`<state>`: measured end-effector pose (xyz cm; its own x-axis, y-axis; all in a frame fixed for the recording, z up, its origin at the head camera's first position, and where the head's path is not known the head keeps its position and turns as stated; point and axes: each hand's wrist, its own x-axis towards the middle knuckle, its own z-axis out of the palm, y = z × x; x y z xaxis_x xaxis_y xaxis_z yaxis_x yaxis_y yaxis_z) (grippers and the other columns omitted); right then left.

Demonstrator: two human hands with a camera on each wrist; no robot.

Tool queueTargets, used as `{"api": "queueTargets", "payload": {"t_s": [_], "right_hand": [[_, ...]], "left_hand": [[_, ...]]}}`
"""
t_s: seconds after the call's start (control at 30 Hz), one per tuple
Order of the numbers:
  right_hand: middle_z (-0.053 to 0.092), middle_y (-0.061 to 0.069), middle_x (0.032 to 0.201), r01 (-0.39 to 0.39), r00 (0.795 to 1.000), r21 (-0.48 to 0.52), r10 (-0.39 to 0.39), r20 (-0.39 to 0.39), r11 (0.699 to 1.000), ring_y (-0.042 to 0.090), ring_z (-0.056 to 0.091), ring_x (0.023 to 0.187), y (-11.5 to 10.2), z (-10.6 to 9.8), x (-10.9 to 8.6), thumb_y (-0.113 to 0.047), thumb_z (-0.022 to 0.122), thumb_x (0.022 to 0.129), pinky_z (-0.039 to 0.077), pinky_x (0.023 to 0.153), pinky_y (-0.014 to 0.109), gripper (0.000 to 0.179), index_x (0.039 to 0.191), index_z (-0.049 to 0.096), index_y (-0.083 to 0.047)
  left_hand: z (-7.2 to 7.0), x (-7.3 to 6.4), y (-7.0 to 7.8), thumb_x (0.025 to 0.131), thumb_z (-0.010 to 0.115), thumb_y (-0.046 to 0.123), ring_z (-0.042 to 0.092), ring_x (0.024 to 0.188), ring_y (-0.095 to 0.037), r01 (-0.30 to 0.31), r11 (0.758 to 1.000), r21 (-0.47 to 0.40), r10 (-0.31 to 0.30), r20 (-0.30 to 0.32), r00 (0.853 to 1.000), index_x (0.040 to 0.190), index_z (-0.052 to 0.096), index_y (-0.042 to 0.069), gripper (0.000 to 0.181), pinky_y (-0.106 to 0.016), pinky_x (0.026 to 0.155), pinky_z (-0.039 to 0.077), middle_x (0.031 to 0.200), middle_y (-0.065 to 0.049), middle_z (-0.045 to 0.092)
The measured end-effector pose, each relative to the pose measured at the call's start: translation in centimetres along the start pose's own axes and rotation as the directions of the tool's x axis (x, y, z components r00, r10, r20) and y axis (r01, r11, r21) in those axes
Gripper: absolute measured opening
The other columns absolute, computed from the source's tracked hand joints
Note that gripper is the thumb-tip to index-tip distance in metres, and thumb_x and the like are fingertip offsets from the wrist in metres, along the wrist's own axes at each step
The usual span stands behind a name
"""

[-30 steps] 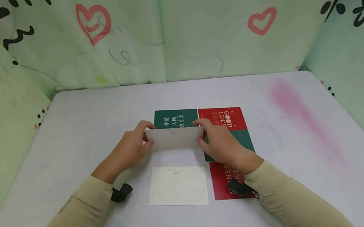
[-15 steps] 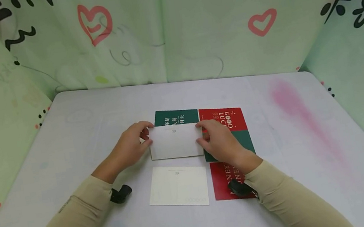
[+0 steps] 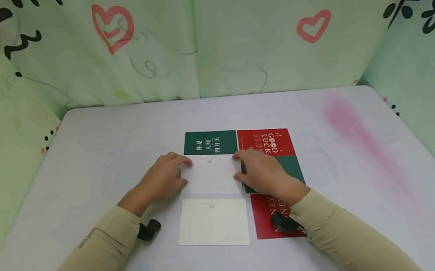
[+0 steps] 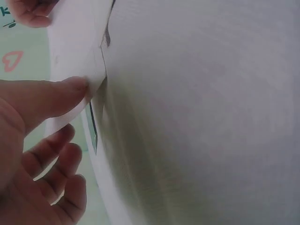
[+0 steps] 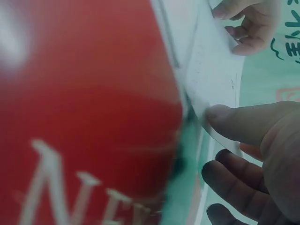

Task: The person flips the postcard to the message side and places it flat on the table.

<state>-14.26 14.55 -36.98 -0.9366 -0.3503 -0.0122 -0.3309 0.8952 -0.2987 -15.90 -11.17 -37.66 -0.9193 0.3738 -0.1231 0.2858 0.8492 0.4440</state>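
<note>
A white postcard (image 3: 208,176), blank writing side up, sits low over the table between both hands. The left hand (image 3: 163,178) pinches its left edge, thumb (image 4: 70,93) on the near face and fingers behind. At the right edge, the right hand (image 3: 262,171) grips likewise, its thumb (image 5: 225,117) showing in the right wrist view. A green card with white characters (image 3: 210,142) lies just beyond the postcard. Nearer the person lies another white postcard (image 3: 213,223). The right hand partly covers a green card (image 3: 291,166) beneath it.
A red "GOOD LUCK" card (image 3: 279,140) lies at the back right of the group. A darker red card with white lettering (image 3: 263,222) is in front, partly under the right wrist and its black camera (image 3: 285,222). Green cloth (image 3: 248,32) stands behind the table (image 3: 100,171).
The held postcard has tipped from upright to nearly flat and come toward the person, uncovering more of the green card behind. The left hand has shifted slightly right and nearer.
</note>
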Motion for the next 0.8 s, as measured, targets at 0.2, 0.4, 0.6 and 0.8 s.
{"api": "queueTargets", "payload": {"t_s": [0.2, 0.4, 0.6, 0.8], "right_hand": [[0.063, 0.013, 0.121, 0.001, 0.999, -0.010, 0.000, 0.053, 1.000, 0.027, 0.060, 0.108, 0.09, 0.45, -0.06, -0.028, 0.086, 0.080, 0.056, 0.086, 0.042, 0.066, 0.136, 0.059, -0.006], [0.062, 0.014, 0.125, -0.005, 0.997, 0.008, 0.004, 0.074, 1.000, 0.029, 0.058, 0.112, 0.14, 0.54, 0.00, -0.028, 0.085, 0.081, 0.055, 0.087, 0.043, 0.066, 0.137, 0.057, -0.006], [0.061, 0.015, 0.126, -0.017, 0.995, 0.025, 0.014, 0.098, 1.000, 0.030, 0.057, 0.113, 0.05, 0.44, 0.07, -0.026, 0.086, 0.080, 0.056, 0.086, 0.044, 0.068, 0.137, 0.057, -0.006], [0.058, 0.016, 0.127, -0.041, 0.995, 0.038, 0.038, 0.087, 0.998, 0.030, 0.055, 0.114, -0.02, 0.44, -0.03, -0.024, 0.087, 0.078, 0.056, 0.084, 0.043, 0.069, 0.137, 0.057, -0.005]], "left_hand": [[0.32, -0.10, 0.05, 0.089, 0.076, 0.011, 0.047, 0.125, -0.035, 0.013, 0.999, 0.042, -0.015, 0.046, 0.999, 0.129, 0.066, 0.011, 0.041, -0.048, 0.105, 0.041, 0.135, -0.013, 0.056], [0.36, -0.15, 0.07, 0.090, 0.076, 0.011, 0.048, 0.125, -0.035, 0.014, 0.999, 0.047, -0.016, 0.062, 0.998, 0.129, 0.067, 0.011, 0.041, -0.049, 0.105, 0.042, 0.135, -0.013, 0.057], [0.38, -0.13, 0.07, 0.090, 0.075, 0.011, 0.047, 0.127, -0.035, 0.034, 0.999, 0.039, -0.037, 0.081, 0.996, 0.129, 0.068, 0.012, 0.041, -0.050, 0.106, 0.041, 0.136, -0.014, 0.056], [0.44, -0.29, 0.09, 0.089, 0.077, 0.013, 0.043, 0.130, -0.038, 0.053, 0.998, 0.036, -0.055, 0.063, 0.996, 0.129, 0.069, 0.013, 0.040, -0.050, 0.105, 0.041, 0.144, -0.017, 0.048]]}}
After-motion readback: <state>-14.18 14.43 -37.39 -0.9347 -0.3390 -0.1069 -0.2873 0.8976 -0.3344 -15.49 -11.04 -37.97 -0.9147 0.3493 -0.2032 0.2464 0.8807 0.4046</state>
